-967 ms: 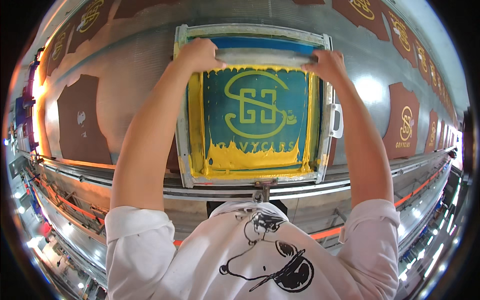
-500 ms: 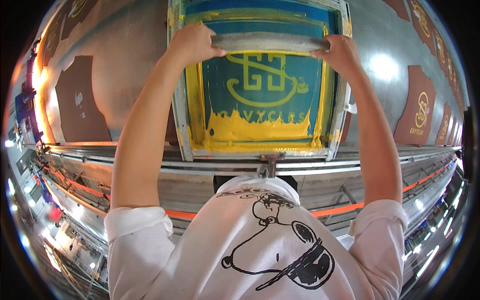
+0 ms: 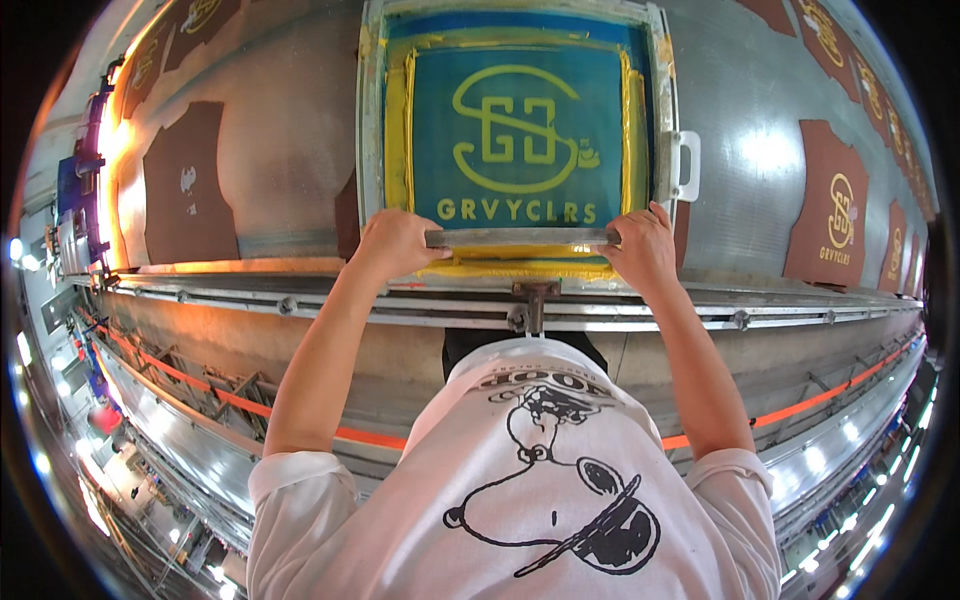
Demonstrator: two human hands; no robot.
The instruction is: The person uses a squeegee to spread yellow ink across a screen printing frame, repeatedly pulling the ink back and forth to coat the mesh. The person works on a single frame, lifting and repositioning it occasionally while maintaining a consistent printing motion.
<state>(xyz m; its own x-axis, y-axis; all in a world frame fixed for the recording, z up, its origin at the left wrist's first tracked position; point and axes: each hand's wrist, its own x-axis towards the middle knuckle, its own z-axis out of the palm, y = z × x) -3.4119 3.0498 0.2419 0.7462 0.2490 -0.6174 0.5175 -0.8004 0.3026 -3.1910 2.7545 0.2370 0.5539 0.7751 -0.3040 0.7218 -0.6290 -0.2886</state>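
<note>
A long grey squeegee (image 3: 520,238) spans the near end of a printing screen (image 3: 430,110), and I grip it at both ends. My left hand (image 3: 398,243) is closed round its left end; my right hand (image 3: 643,247) is closed round the right end, one finger raised by the frame. The screen's metal frame (image 3: 372,120) surrounds a blue-green mesh bearing a yellow-green emblem and lettering. Thick yellow ink (image 3: 530,262) lies along the near edge below the squeegee. More of it streaks both sides of the mesh.
Brown fabric pieces lie on the metal table, one at left (image 3: 190,185) with a small pale print, one at right (image 3: 828,205) with a yellow print. A white handle (image 3: 688,166) juts from the frame's right side. Metal rails (image 3: 640,318) run along the table's near edge.
Both hands have pulled the squeegee from the far end of the screen to the near end. The ink that covered the lower mesh is now gathered near the front, leaving the lettering visible.
</note>
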